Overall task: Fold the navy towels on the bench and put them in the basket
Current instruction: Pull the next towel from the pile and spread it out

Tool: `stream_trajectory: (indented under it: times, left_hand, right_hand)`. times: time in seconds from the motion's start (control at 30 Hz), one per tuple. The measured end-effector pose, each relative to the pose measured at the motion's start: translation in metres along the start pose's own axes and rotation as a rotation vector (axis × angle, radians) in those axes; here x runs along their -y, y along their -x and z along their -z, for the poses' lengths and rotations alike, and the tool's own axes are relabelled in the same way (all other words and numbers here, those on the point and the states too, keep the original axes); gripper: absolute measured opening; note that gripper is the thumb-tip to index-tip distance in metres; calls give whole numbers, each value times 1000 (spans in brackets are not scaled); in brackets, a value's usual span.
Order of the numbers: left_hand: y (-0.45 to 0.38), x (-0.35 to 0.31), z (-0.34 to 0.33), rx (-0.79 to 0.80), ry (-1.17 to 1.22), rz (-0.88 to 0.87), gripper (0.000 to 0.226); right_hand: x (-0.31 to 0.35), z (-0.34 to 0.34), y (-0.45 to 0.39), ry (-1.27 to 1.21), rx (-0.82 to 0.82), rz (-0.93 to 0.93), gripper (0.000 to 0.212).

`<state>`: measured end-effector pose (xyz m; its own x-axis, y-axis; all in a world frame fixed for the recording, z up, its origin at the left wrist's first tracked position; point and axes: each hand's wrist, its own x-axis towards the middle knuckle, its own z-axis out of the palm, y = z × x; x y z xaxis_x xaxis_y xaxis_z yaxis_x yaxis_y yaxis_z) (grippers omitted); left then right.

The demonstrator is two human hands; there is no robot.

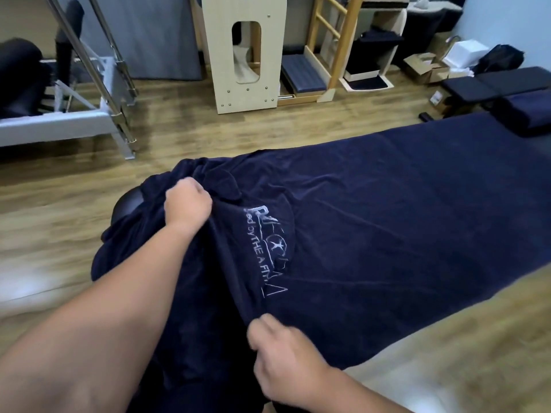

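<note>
Both hands (187,201) (280,350) grip navy towel (387,234); stitching reads "by THE A".

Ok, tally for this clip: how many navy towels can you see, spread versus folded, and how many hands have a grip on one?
Spread navy terry towel with pale lettering: 1
Folded navy towel at the bench's far end: 1
Hands gripping the spread towel: 2, left hand and right hand
Total: 2 towels, 2 hands

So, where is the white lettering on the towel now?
In the head view, the white lettering sits on the navy towel, between the left hand and right hand.
</note>
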<state>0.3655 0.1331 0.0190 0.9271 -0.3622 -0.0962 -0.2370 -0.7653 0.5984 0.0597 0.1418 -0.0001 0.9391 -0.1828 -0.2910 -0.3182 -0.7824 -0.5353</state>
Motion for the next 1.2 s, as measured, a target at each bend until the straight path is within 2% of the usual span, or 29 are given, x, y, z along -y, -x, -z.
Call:
stream_trajectory:
  times: [0.07, 0.13, 0.2, 0.3, 0.37, 0.43, 0.53, 0.63, 0.77, 0.87, 0.97, 1.07, 1.13, 1.2]
  left_hand:
    - [-6, -3, 6, 20, -43, -23, 24]
    - [-2, -5, 7, 170, -274, -144, 37]
    - [6, -6, 3, 290, -462, -276, 48]
    - [15, -5, -16, 333, -687, -383, 51]
    - [14, -8, -24, 374, -765, -316, 42]
    - [9, -10, -25, 428, -756, -158, 38]
    - [3, -18, -21, 456, -742, -33, 52]
    - [-4, -31, -20, 375, -654, -11, 76]
    - [-10, -55, -26, 214, -424, -24, 74]
    - [-7, -76, -41, 115, -250, -63, 75]
    - [-2, -108, -65, 169, 20, -41, 71]
    - [5, -149, -94, 239, 216, 5, 75]
    - [7, -177, -114, 259, 288, -7, 84]
    - [9, -205, -137, 270, 288, -37, 96]
  right_hand:
    - [8, -2, 1, 6, 94, 52, 41]
    - [4, -6, -3, 26, 103, -19, 51]
    - [-8, -13, -8, 40, 45, -90, 46]
    - [-25, -14, -7, -33, -27, -300, 35]
    - [-34, -11, -3, -102, -93, -428, 37]
    - [-44, -8, 1, -104, -153, -483, 40]
    - [-55, 4, 6, -56, -146, -497, 41]
    - [-63, 18, 12, -15, -127, -474, 47]
    - [-83, 37, 23, 84, -78, -493, 68]
    - [-111, 51, 36, 112, -186, -571, 74]
    - [-143, 62, 47, 72, -393, -672, 64]
    - [-179, 77, 59, -122, -542, -741, 60]
    - [-202, 90, 71, -253, -603, -775, 59]
    - [-228, 105, 86, -298, -594, -793, 57]
